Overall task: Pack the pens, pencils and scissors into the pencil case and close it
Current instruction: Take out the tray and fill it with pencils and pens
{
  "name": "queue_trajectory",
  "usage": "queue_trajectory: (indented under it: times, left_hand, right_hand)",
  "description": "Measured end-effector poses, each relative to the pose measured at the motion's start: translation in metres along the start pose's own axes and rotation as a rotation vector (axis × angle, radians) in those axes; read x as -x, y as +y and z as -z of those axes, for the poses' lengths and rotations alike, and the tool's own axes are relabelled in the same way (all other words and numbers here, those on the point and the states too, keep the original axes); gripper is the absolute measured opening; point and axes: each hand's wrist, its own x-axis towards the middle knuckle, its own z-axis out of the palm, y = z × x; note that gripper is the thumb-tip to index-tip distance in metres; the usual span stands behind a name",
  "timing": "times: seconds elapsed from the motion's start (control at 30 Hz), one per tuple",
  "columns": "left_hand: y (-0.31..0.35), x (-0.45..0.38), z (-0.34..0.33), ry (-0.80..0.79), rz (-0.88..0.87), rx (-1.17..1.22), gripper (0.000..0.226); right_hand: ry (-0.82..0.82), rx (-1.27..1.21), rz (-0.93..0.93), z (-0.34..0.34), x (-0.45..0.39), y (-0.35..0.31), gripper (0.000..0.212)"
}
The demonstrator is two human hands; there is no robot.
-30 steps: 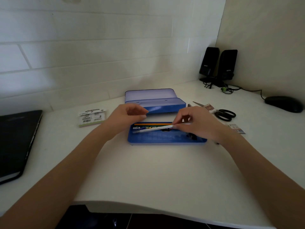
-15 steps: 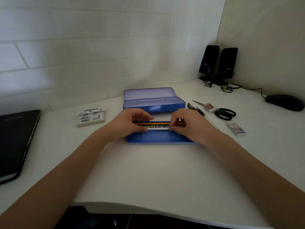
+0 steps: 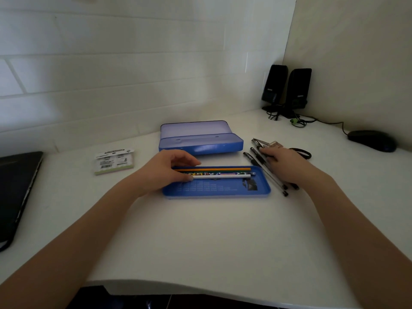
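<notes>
Left hand (image 3: pixel 166 169) curls over the pencils (image 3: pixel 214 172) in the blue tray (image 3: pixel 216 190), steadying their left ends. Right hand (image 3: pixel 282 160) lies on the pens (image 3: pixel 267 172) beside the tray; whether its fingers have closed on one, I cannot tell. Scissors (image 3: pixel 301 152) mostly hidden behind it. Best lift one pen at mid-barrel and lay it parallel to the pencils. Case (image 3: pixel 200 139) open behind. White desk (image 3: pixel 200 241), tiled wall, speakers (image 3: pixel 286 88), mouse (image 3: pixel 372 140), laptop (image 3: pixel 15 192).
</notes>
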Motion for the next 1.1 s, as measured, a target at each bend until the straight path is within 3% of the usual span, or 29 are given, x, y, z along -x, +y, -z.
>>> queue_trajectory:
  times: [0.27, 0.33, 0.4, 0.63, 0.8, 1.1]
  left_hand:
    - [-0.001, -0.002, 0.0, 0.004, 0.002, -0.033, 0.033]
    - [0.0, -0.001, 0.0, 0.002, 0.0, -0.03, 0.033]
    - [0.0, -0.001, 0.0, -0.002, 0.005, -0.036, 0.033]
    - [0.001, -0.001, 0.0, -0.008, 0.007, -0.037, 0.033]
    - [0.0, -0.001, 0.0, -0.012, -0.001, -0.027, 0.033]
    - [0.001, -0.001, 0.0, -0.012, 0.01, -0.03, 0.034]
  right_hand:
    - [0.034, -0.27, 0.041, 0.007, 0.003, -0.002, 0.043]
    - [0.112, -0.34, -0.003, 0.011, 0.003, 0.004, 0.043]
    - [0.193, -0.277, -0.03, 0.013, 0.002, 0.01, 0.036]
    - [0.157, -0.033, -0.127, 0.014, 0.004, 0.002, 0.005]
    - [0.124, 0.138, -0.216, 0.02, 0.009, -0.003, 0.011]
    - [0.144, 0.167, -0.311, 0.017, 0.012, -0.015, 0.023]
